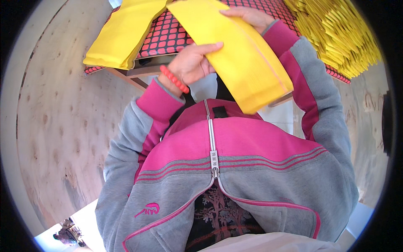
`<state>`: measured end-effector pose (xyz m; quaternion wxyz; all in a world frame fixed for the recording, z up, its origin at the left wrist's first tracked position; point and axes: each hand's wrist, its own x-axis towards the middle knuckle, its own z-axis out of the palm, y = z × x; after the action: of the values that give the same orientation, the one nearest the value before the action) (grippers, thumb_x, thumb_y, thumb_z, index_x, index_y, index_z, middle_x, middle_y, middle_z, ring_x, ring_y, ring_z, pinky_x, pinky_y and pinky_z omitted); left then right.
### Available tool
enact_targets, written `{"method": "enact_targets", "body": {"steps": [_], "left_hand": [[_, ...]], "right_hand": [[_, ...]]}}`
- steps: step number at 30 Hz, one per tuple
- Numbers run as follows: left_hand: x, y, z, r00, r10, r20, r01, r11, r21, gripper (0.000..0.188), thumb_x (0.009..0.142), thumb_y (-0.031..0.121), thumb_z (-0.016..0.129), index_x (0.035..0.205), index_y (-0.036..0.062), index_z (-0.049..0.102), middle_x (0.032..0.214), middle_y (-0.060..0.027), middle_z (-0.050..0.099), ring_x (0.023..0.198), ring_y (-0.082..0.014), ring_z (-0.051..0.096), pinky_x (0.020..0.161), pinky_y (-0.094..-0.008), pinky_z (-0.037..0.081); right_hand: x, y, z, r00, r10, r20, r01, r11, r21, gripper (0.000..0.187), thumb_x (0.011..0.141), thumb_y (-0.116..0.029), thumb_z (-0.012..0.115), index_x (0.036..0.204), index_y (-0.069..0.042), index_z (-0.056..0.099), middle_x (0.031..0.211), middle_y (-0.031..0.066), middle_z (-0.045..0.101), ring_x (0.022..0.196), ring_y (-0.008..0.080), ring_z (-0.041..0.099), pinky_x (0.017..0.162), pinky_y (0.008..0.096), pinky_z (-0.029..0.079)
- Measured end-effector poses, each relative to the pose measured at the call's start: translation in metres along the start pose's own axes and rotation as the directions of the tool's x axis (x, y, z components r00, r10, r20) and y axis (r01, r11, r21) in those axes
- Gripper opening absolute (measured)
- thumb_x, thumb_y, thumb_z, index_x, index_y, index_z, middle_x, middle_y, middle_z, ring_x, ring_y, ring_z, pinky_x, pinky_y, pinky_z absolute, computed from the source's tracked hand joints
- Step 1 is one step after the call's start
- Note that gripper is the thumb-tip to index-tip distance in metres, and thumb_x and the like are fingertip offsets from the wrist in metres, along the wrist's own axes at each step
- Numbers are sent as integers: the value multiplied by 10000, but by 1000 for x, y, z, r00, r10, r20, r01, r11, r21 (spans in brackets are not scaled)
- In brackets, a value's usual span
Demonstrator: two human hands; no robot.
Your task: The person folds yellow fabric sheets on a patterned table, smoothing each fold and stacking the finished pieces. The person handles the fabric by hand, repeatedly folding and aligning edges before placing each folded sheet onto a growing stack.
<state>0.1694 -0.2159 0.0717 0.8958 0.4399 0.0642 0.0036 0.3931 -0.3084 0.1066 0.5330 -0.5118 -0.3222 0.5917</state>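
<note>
A long, bright yellow strip of paper-like material, with a faint pinkish line along its right side, is held up slantwise in front of me, above the table's near edge. My left hand, wearing a red bead bracelet, grips its left edge, thumb on top and the other fingers partly behind it. At the upper right edge my right hand pinches the strip, its fingertips over the top face. Whether it is one layer or several cannot be told. Left of it lies a flat yellow stack of similar strips.
A table with a red-and-black patterned cover stands before me. A big heap of folded yellow pieces covers its right side. Pale wooden boards rise at the left. A wooden table frame shows below the cover.
</note>
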Motion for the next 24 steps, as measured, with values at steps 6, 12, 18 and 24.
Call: {"method": "enact_targets", "body": {"steps": [6, 12, 18, 24], "left_hand": [[28, 105, 16, 936, 279, 215, -349, 813, 466, 526, 1030, 208, 616, 1486, -7, 464, 1463, -159, 566, 1325, -253, 570, 1104, -442, 472], [59, 179, 24, 866, 389, 315, -494, 566, 660, 435, 1017, 143, 636, 1418, 9, 535, 1291, -104, 680, 1093, -207, 700, 909, -355, 597], [89, 121, -46, 914, 352, 200, -382, 585, 716, 438, 999, 138, 669, 1404, 0, 576, 1294, -64, 685, 1103, -160, 654, 985, -319, 518], [105, 90, -68, 950, 266, 165, -305, 677, 670, 374, 1006, 110, 650, 1363, 4, 621, 1244, -68, 712, 1091, -147, 665, 963, -304, 530]], "right_hand": [[-28, -109, 11, 780, -600, 175, 613, 680, -402, 447, 1058, -221, 569, 1374, 93, 538, 1302, 184, 668, 1152, 260, 681, 1001, 380, 573], [-32, -156, 21, 521, -817, 246, 809, 381, -448, 471, 1064, -242, 569, 1367, 113, 510, 1333, 179, 643, 1195, 239, 661, 1017, 349, 573], [-5, -71, 6, 629, -774, -71, 718, 614, -327, 453, 1069, -224, 565, 1404, 77, 516, 1368, 169, 625, 1232, 231, 632, 1032, 357, 546], [4, -45, -7, 573, -804, -161, 754, 594, -280, 419, 1084, -187, 527, 1414, 70, 519, 1338, 142, 643, 1211, 212, 630, 1020, 346, 523]]}}
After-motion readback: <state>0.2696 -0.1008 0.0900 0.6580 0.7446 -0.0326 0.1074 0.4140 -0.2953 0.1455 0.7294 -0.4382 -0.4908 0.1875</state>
